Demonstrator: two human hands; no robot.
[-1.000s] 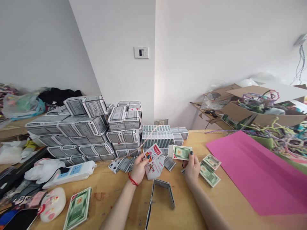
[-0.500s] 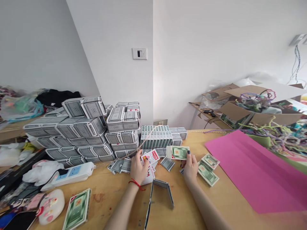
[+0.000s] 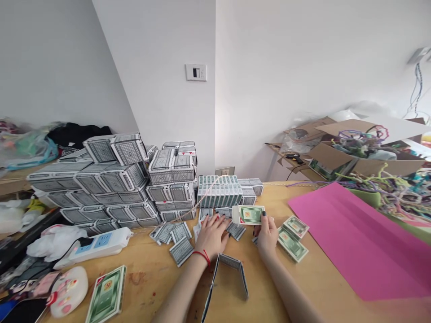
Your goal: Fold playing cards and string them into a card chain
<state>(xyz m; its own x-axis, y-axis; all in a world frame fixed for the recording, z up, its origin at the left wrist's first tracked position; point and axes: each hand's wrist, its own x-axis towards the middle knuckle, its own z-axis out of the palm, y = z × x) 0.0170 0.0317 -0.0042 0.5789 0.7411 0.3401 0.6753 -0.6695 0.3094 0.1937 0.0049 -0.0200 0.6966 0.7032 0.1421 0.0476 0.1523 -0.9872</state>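
My left hand [image 3: 212, 235], with a red string on the wrist, lies palm down with its fingers spread. Under and around its fingertips are playing cards, mostly hidden. Just left of it lie folded grey-backed cards [image 3: 181, 251] on the table. My right hand [image 3: 268, 231] grips a green card box [image 3: 251, 215] by its right end, thumb on top. The box's pale flap [image 3: 235, 214] sticks out on the left. Between my forearms stands an angular strip of joined cards [image 3: 232, 260], bent like a frame.
Stacked blocks of grey cards [image 3: 111, 177] rise at the back left, beside a row of green boxes [image 3: 220, 190]. A power strip [image 3: 101, 244] and another green box [image 3: 107, 294] lie at left. Green boxes [image 3: 292, 244], a pink sheet [image 3: 363, 251] and a cardboard box [image 3: 373, 163] are at right.
My left hand has let go of the white-and-red card and turned palm down, further right. Folded grey-backed cards now show left of it. My right hand still holds the green box, nearly unmoved.
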